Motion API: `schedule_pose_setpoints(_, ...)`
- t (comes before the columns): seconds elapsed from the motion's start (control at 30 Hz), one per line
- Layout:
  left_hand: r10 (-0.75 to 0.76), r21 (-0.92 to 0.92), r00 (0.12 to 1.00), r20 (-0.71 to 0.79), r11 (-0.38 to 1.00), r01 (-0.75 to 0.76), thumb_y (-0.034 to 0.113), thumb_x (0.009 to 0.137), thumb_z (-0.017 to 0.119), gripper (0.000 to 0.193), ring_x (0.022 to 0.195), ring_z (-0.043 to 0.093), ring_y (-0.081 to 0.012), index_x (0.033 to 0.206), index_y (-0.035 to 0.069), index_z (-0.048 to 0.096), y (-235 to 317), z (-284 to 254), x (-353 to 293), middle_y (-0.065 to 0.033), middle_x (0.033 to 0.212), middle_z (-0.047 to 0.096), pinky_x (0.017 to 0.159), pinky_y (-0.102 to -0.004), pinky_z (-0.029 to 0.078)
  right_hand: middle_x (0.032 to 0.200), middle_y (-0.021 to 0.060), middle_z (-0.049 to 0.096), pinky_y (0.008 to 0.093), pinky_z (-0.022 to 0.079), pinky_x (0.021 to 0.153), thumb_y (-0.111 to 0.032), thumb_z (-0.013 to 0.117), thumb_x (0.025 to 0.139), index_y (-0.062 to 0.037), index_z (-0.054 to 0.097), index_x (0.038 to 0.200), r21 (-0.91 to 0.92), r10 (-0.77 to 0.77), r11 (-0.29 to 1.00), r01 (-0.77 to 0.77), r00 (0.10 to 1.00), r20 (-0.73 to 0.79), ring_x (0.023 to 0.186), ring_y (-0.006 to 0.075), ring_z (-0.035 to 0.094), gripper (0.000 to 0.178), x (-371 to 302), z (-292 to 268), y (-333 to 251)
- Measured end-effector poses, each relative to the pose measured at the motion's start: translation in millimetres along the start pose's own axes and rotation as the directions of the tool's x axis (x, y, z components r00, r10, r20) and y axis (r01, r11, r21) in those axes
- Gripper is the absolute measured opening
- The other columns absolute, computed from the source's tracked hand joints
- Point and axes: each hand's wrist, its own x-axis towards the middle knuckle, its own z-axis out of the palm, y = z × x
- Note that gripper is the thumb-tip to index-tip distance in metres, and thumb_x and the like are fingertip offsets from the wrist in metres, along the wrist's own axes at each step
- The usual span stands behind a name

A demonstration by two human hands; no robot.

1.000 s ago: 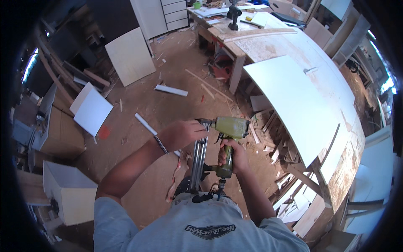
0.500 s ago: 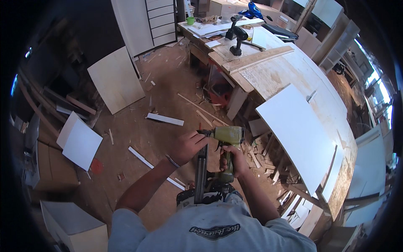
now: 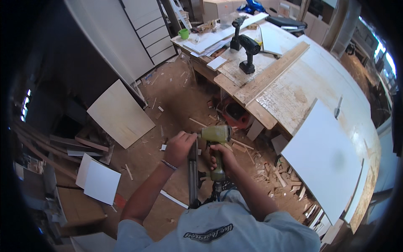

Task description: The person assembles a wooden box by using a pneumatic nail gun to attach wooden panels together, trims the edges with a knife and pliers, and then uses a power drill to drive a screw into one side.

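A green nail gun is held upright before a worker's chest in a workshop, its handle wrapped by the closed right hand, its head just above that fist and its nose pointing left. The left hand, fingers bent, touches the nose and hides part of it; how tightly it grips cannot be told. The dark magazine runs down from the nose between the forearms. Below the left forearm, a white strip lies on the brown floor; wood offcuts litter the ground to the right. Ahead and to the right stands a workbench, a white panel jutting past its near edge. Farther along it are a wooden plank, two black cordless drills and a green cup. At left, a pale board leans near a white board.
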Motion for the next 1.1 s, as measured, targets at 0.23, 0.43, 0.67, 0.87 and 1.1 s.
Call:
schedule_pose_setpoints(0.23, -0.061, 0.028, 0.996, 0.063, 0.998, 0.06, 0.004, 0.081, 0.062, 0.031, 0.093, 0.064, -0.0268, 0.112, 0.003, 0.062, -99.6, 25.8, 83.4, -0.0108, 0.095, 0.065, 0.077, -0.0366, 0.055, 0.056, 0.0043, 0.049, 0.035, 0.049, 0.051, -0.034, 0.061, 0.089, -0.0086, 0.053, 0.084, 0.076, 0.09, 0.992, -0.097, 0.992, 0.086, 0.045, 0.0182, 0.049, 0.027, 121.5, 3.7, -76.2)
schedule_pose_setpoints(0.43, -0.016, -0.086, 0.998, -0.068, 0.996, 0.01, 0.002, 0.084, 0.067, 0.023, 0.084, 0.061, -0.0305, 0.106, 0.005, 0.062, -173.4, 41.3, 140.6, -0.0105, 0.089, 0.062, 0.073, -0.0404, 0.052, 0.056, 0.0043, 0.049, 0.0342, 0.047, 0.048, -0.033, 0.06, 0.09, -0.0089, 0.053, 0.082, 0.128, 0.05, 0.99, -0.054, 0.998, 0.03, 0.044, 0.0175, 0.048, 0.027, 176.4, 28.8, -121.3)
schedule_pose_setpoints(0.67, -0.083, -0.305, 0.992, -0.089, 0.951, 0.052, 0.009, 0.087, 0.067, 0.015, 0.087, 0.06, -0.029, 0.101, 0.007, 0.061, -233.9, 63.3, 220.9, -0.0103, 0.091, 0.058, 0.074, -0.0407, 0.051, 0.057, 0.0044, 0.051, 0.0335, 0.047, 0.048, -0.031, 0.061, 0.09, -0.0078, 0.054, 0.085, 0.16, -0.201, 0.963, 0.218, 0.973, -0.114, 0.045, 0.0177, 0.049, 0.025, 213.4, 54.0, -174.3)
schedule_pose_setpoints(0.87, -0.389, -0.808, 0.914, 0.117, 0.498, 0.315, 0.017, 0.097, 0.063, 0.015, 0.084, 0.06, -0.015, 0.104, 0.004, 0.062, -298.8, 83.7, 182.0, -0.0059, 0.097, 0.063, 0.08, -0.0327, 0.05, 0.055, 0.0032, 0.048, 0.0334, 0.047, 0.046, -0.032, 0.058, 0.091, -0.0068, 0.054, 0.089, 0.158, -0.393, 0.866, 0.474, 0.842, -0.369, 0.043, 0.0161, 0.046, 0.026, 225.0, 60.2, -187.5)
schedule_pose_setpoints(1.1, -0.25, -0.962, 0.932, 0.261, 0.016, 0.273, 0.025, 0.1, 0.053, 0.035, 0.112, 0.055, -0.0192, 0.122, -0.002, 0.053, -263.7, 64.6, 109.0, -0.013, 0.119, 0.057, 0.1, -0.0339, 0.043, 0.053, 0.001, 0.043, 0.0314, 0.043, 0.044, -0.032, 0.055, 0.092, -0.0081, 0.054, 0.084, 0.275, -0.397, 0.698, 0.661, 0.677, -0.62, 0.041, 0.014, 0.042, 0.025, 196.4, 67.4, -160.0)
